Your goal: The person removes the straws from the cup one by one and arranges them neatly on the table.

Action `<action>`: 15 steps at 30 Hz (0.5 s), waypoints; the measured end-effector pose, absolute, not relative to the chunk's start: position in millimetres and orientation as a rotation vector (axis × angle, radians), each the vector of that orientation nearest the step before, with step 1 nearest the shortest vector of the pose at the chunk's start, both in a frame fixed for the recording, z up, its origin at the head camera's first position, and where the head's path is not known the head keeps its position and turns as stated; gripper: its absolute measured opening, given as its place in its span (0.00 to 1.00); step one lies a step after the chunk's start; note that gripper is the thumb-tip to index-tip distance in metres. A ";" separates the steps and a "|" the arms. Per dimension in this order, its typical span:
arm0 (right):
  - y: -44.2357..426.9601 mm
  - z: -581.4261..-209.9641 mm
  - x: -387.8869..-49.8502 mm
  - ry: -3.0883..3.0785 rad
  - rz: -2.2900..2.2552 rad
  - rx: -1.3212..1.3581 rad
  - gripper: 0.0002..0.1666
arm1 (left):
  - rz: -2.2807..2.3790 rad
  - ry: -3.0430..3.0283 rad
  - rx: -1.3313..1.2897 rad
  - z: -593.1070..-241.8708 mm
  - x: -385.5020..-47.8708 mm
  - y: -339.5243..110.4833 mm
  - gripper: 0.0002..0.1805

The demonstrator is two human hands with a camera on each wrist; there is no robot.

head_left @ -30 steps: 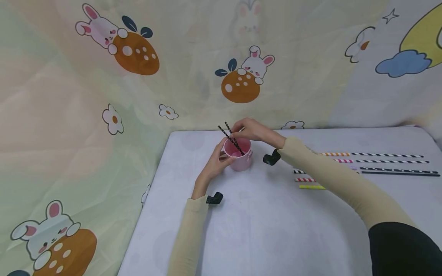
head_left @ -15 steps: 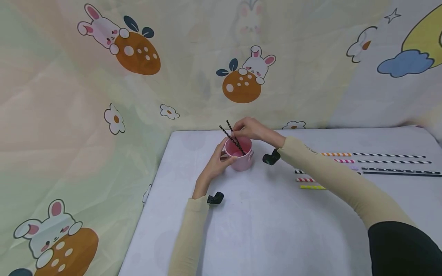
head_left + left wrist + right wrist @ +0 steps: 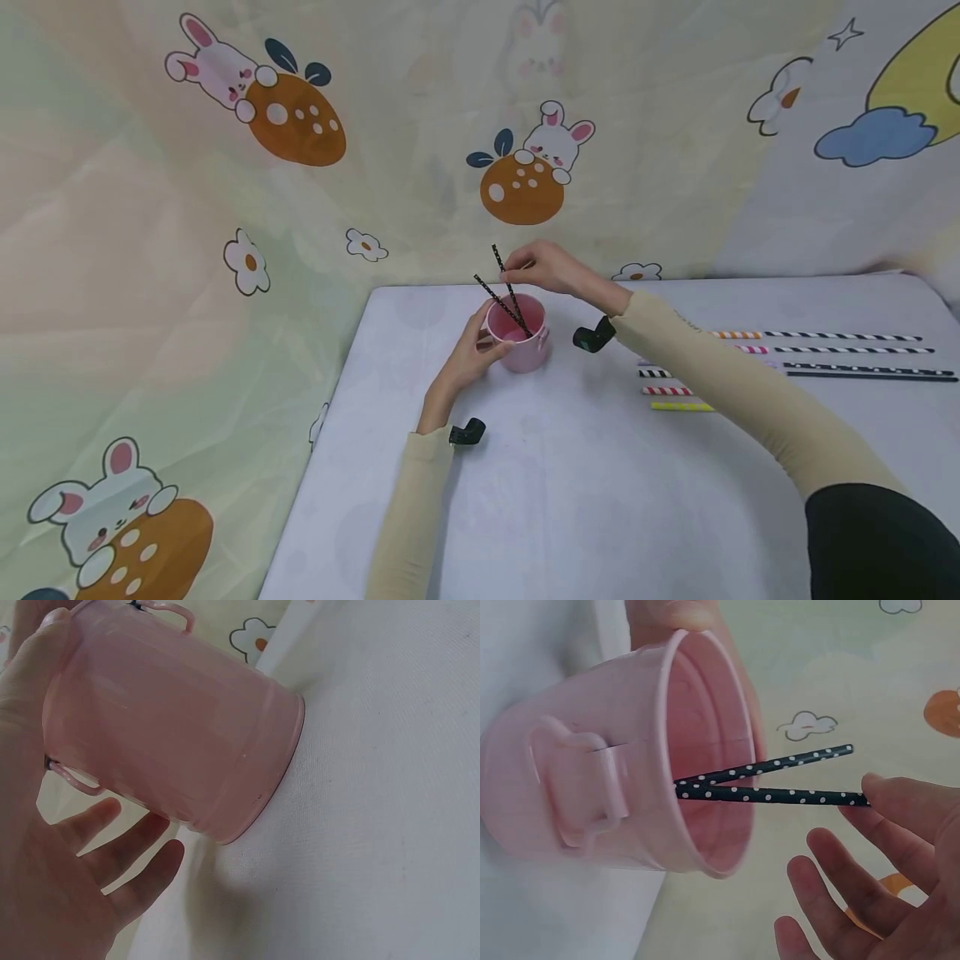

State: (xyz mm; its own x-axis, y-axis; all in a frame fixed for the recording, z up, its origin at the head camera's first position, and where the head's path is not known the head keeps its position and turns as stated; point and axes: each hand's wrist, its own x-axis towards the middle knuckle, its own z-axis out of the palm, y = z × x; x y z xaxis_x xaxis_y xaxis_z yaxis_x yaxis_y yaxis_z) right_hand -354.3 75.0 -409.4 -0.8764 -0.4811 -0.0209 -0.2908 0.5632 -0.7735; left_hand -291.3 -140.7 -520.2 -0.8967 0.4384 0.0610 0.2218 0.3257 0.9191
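Observation:
A small pink bucket [image 3: 525, 357] with side handles stands near the back of the white table. My left hand [image 3: 468, 354] holds its left side, thumb along the rim in the left wrist view, some fingers spread apart from the wall. Two black straws with white dots lean in the bucket, crossing near its inner wall. My right hand [image 3: 546, 268], above the opening, pinches the upper end of one dotted straw [image 3: 780, 796] between thumb and index finger. The other dotted straw [image 3: 810, 758] leans untouched against the rim. The remaining right fingers are loosely bent.
Rows of paper straws lie at the table's right: orange-striped [image 3: 741, 335], black-and-white striped [image 3: 843, 337], dotted [image 3: 862, 369], red-striped [image 3: 666, 391] and yellow [image 3: 681, 407]. My right sleeve [image 3: 720, 371] covers part of them. A printed cloth [image 3: 420, 167] hangs right behind the table.
My right hand has risen slightly, and the pinched dotted straw has moved up with it, standing more upright. The left hand, bucket and other dotted straw stay in place.

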 end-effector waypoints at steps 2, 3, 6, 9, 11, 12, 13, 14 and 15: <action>76.9 -406.4 -353.5 2.558 -1.232 -0.630 0.16 | 1.611 2.401 0.603 -530.5 -295.9 -141.8 0.45; 77.9 -404.9 -352.9 2.555 -1.245 -0.629 0.15 | 1.616 2.405 0.600 -535.6 -298.2 -142.3 0.45; 80.9 -400.2 -350.7 2.549 -1.279 -0.623 0.15 | 1.612 2.405 0.613 -528.0 -294.2 -141.6 0.46; 83.5 -395.9 -349.1 2.554 -1.303 -0.625 0.16 | 1.596 2.388 0.614 -511.4 -286.6 -139.8 0.45; 85.0 -393.1 -349.0 2.551 -1.315 -0.615 0.17 | 1.581 2.378 0.610 -500.0 -281.6 -138.5 0.45; 85.7 -392.0 -349.2 2.553 -1.316 -0.611 0.18 | 1.582 2.376 0.605 -500.3 -281.7 -138.5 0.45; 86.5 -390.3 -349.0 2.553 -1.319 -0.605 0.18 | 1.582 2.376 0.601 -500.4 -281.7 -138.5 0.45; 87.4 -388.2 -348.6 2.552 -1.324 -0.596 0.18 | 1.586 2.372 0.598 -500.5 -281.8 -138.4 0.45; 88.6 -385.8 -348.0 2.549 -1.333 -0.586 0.18 | 1.591 2.370 0.597 -500.7 -282.0 -138.3 0.46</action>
